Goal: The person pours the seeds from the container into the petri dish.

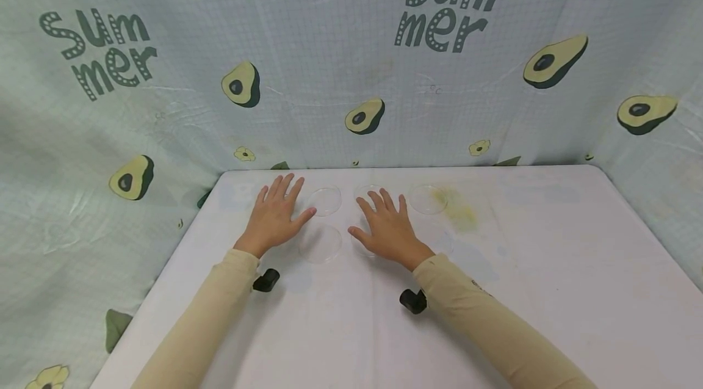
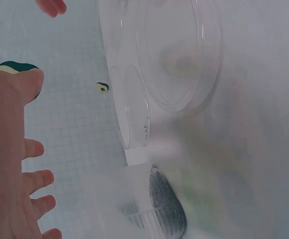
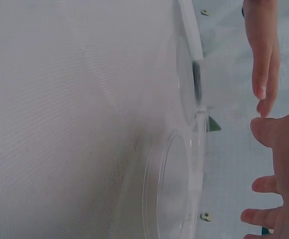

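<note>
My left hand (image 1: pixel 273 216) and right hand (image 1: pixel 390 232) hover, fingers apart, by clear petri dishes (image 1: pixel 324 245); likely reaching, I'd need rim pinches.

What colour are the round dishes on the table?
The round dishes are clear and colourless; the left wrist view shows them best.

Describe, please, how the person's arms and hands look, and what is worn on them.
The left sleeve and right sleeve are beige and reach the wrists; the right one bears a small dark mark. The left hand and right hand wear no gloves. A small black device shows near each cuff.
</note>
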A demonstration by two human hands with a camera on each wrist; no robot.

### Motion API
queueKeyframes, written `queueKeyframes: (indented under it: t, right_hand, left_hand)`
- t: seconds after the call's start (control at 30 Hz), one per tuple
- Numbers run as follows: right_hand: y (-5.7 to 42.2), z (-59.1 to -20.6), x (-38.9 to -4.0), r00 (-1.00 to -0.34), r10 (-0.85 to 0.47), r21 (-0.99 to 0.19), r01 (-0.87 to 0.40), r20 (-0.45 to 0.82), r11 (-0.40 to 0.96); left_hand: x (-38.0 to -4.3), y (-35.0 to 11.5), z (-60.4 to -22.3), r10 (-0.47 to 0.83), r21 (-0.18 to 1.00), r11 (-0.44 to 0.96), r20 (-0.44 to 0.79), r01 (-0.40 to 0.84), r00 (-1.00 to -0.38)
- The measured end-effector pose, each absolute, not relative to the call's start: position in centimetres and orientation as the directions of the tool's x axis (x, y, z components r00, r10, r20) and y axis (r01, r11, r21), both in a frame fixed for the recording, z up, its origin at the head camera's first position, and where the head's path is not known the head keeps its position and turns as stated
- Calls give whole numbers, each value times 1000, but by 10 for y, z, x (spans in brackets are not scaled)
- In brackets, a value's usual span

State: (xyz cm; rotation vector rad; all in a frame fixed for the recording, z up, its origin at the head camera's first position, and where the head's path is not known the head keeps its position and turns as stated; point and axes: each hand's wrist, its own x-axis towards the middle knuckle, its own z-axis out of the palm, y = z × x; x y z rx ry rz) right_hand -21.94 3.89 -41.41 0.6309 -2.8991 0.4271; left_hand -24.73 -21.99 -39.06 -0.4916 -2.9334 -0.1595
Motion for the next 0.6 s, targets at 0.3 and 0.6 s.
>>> queueKeyframes:
  t: [0.3, 0.6]
  right_hand:
    - [33, -415, -222, -910, -373, -243, -409, 180, 880]
    - [29, -417, -225, -903, -375, -233, -418, 207, 878]
  left_hand:
    - [-246, -224, -391, 303, 101, 940, 197, 327, -932]
    - [-247, -227, -390, 285, 102, 947, 179, 306, -942]
